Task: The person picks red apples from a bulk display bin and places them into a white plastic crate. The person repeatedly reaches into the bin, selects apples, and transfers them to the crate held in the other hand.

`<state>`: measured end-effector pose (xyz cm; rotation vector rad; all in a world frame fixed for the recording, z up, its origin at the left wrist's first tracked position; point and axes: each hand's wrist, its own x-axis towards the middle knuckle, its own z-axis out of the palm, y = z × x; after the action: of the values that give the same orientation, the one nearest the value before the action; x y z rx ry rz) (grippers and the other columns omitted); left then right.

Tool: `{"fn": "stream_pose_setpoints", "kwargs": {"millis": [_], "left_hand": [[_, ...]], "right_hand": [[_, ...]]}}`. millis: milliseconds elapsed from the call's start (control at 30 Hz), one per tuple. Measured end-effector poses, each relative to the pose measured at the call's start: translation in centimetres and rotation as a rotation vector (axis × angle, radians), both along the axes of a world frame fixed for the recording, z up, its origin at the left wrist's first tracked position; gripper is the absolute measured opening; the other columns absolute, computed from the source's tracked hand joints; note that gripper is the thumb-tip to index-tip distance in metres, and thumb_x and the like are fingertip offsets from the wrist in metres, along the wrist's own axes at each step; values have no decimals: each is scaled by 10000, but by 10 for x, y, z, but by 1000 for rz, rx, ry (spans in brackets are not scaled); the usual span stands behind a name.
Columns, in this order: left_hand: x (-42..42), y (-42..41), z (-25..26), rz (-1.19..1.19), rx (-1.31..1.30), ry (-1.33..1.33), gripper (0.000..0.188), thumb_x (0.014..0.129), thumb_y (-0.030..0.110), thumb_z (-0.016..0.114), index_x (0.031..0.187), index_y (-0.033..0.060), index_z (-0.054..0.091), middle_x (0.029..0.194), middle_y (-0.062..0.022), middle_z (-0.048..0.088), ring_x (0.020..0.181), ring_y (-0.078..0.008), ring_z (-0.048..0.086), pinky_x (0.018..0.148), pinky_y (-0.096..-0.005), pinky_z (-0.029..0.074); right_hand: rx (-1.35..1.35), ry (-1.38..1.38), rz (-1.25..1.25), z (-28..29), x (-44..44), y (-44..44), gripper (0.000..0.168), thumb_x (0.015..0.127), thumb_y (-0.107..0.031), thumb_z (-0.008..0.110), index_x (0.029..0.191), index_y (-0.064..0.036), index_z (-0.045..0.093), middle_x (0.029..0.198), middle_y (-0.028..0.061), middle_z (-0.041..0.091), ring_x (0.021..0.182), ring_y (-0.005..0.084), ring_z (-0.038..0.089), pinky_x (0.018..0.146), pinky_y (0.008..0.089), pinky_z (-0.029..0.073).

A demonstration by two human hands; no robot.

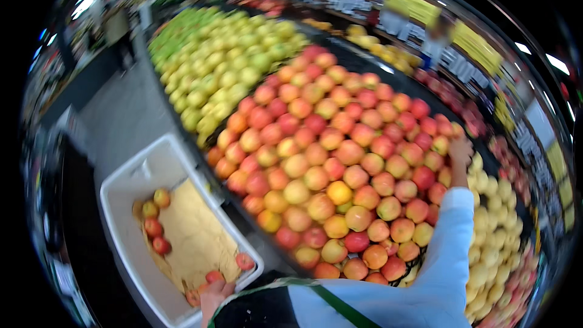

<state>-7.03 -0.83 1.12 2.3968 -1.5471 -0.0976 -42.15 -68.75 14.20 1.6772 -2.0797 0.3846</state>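
A large heap of red and yellow apples fills the display before me. My right hand reaches to the heap's far right edge and touches an apple there; whether the fingers close on it is blurred. Down at the lower left, my left hand is at the near rim of a white plastic bin, beside a few red apples. Its fingers are partly hidden, and its grip is unclear. Brown paper or cardboard lines the bin's bottom, with several more apples along its left side.
Yellow-green apples lie beyond the heap, and pale yellow fruit lies to its right. The display's dark edge runs beside the bin. A person stands in the aisle at upper left; other people are beyond the display.
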Motion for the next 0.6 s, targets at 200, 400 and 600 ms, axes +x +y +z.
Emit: {"fn": "stream_pose_setpoints", "kwargs": {"millis": [200, 400, 600], "left_hand": [[-7, -5, 3, 11, -140, 224, 128, 740, 186, 579, 770, 66, 546, 747, -105, 515, 716, -290, 597, 603, -412, 494], [-5, -6, -6, -17, -100, 320, 144, 800, 199, 555, 816, 57, 574, 794, -128, 532, 833, -313, 603, 696, -416, 504], [-1, 4, -25, 38, -115, 499, 167, 825, 228, 522, 844, 74, 581, 806, -124, 554, 858, -317, 604, 752, -425, 497]], "right_hand": [[-620, -17, 448, 13, 83, 27, 458, 868, -319, 568, 1233, -44, 551, 1285, 187, 516, 1144, 346, 517, 932, 487, 428], [-342, -318, 1784, 26, 341, 225, 278, 896, -71, 549, 1140, 61, 567, 1209, 180, 549, 1123, 312, 523, 980, 389, 405], [190, 226, 2429, -67, 562, 441, 126, 793, -98, 568, 898, -46, 614, 886, 138, 617, 899, 328, 587, 764, 435, 490]]}}
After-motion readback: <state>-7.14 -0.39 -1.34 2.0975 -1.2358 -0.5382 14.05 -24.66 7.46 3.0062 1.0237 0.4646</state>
